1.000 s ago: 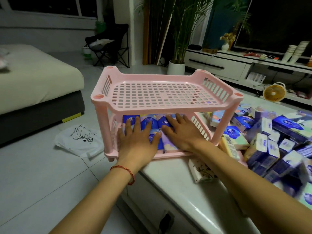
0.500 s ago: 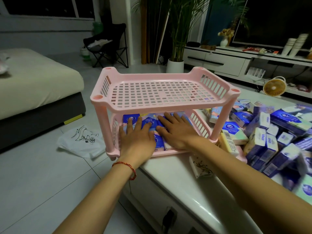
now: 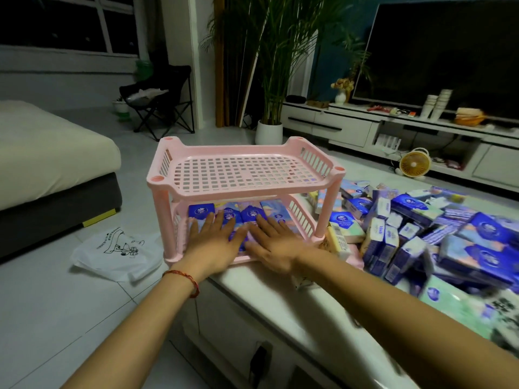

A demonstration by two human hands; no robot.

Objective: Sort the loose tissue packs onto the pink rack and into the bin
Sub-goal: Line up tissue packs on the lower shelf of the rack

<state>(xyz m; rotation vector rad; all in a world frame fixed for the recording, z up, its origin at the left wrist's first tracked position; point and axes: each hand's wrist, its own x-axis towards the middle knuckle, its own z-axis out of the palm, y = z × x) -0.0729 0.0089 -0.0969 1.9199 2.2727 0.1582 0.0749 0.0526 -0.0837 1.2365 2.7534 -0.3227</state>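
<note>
A pink two-tier rack [image 3: 241, 175] stands at the left end of a white low table [image 3: 269, 299]. Its top shelf holds nothing. On its lower shelf lies a row of blue and pastel tissue packs [image 3: 247, 213]. My left hand [image 3: 213, 242] and my right hand [image 3: 273, 244] lie flat side by side on those packs, fingers straight and pointing into the shelf. A big heap of loose tissue packs [image 3: 438, 234] covers the table to the right of the rack. No bin is in view.
A white plastic bag [image 3: 115, 254] lies on the tiled floor left of the table. A bed [image 3: 50, 161] stands at far left. Behind are a potted palm [image 3: 269, 130], a TV cabinet [image 3: 365, 127] and a small yellow fan [image 3: 415, 164].
Both hands have slid back toward me on the lower-shelf packs, showing more of the row. The view has pulled back and tilted up.
</note>
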